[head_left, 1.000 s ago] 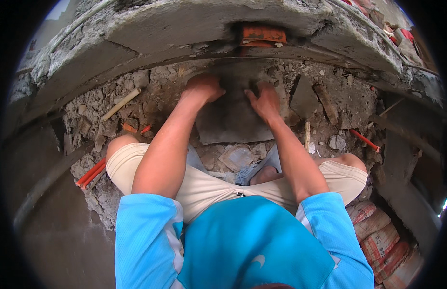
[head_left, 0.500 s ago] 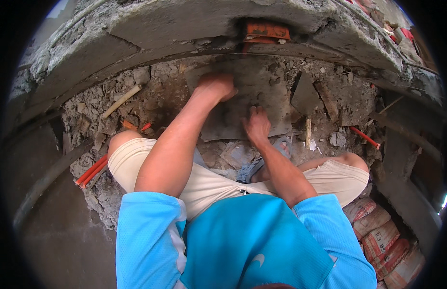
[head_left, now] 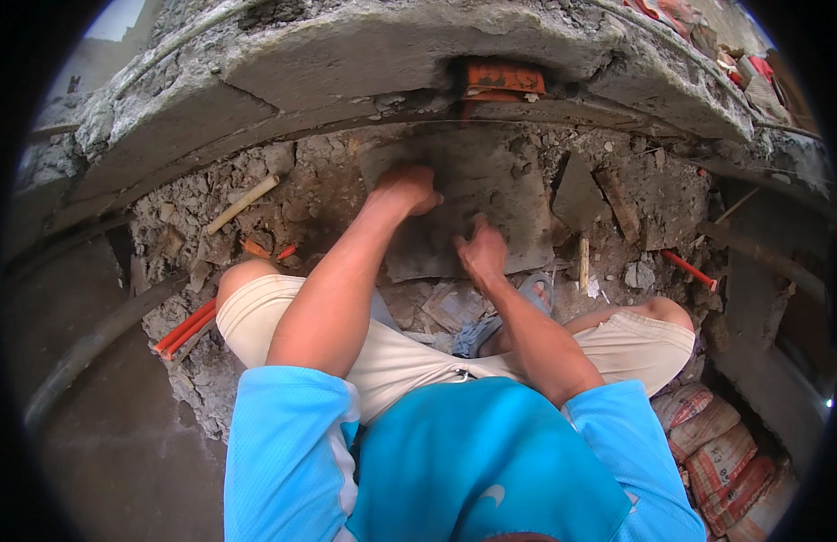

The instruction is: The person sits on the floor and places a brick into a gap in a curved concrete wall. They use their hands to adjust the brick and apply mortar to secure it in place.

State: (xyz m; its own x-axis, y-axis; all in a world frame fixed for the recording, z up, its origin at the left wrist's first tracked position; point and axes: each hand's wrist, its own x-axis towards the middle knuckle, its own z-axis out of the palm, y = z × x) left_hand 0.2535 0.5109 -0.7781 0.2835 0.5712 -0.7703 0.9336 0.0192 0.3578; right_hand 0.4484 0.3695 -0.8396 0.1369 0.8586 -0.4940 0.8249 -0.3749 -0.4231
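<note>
Ahead of my crossed legs lies a flat, dark grey slab (head_left: 518,203), its far part smudged and blurred. Over the slab's left part is my left hand (head_left: 409,190), its fingers curled in and the thumb pointing right. Whatever it grips, if anything, is hidden beneath the hand. Nearer to me and to the right, my right hand (head_left: 483,252) is low over the slab, touching or just above it. Its index finger stretches forward, apart from the thumb, and no object shows in it.
A broken concrete ledge (head_left: 346,59) with an orange box (head_left: 504,79) crosses the far side. Rubble surrounds the slab, with a wooden stick (head_left: 242,204), orange tubes (head_left: 186,327), a red tube (head_left: 689,269) and a grey shard (head_left: 578,192). Filled sacks (head_left: 716,452) lie at lower right.
The whole view has shifted slightly, so everything sits a little lower and further right. My left hand stays curled over the slab; my right index finger now reaches further forward from the thumb.
</note>
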